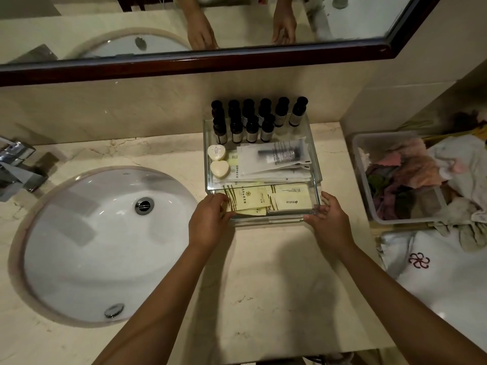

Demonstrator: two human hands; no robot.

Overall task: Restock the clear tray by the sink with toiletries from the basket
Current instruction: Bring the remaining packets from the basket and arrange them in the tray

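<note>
The clear tray [315, 154] stands on the marble counter just right of the sink. Inside it are several small dark bottles [251, 122] along the back, two heart-shaped soaps [219, 168] at the left, white sachets with a razor [279, 156] in the middle and yellow packets [253, 200] at the front. My left hand [208, 223] grips the tray's front left corner, fingers over the rim. My right hand [329, 219] grips the front right corner. The basket [362, 175], a clear plastic bin with crumpled cloths, sits to the right.
A round white sink [105, 241] with a chrome faucet [18, 167] fills the left. A dark-framed mirror [200, 63] runs above the backsplash. A white towel with a red emblem [419, 260] lies at the right front. Bare counter [263, 299] lies before the tray.
</note>
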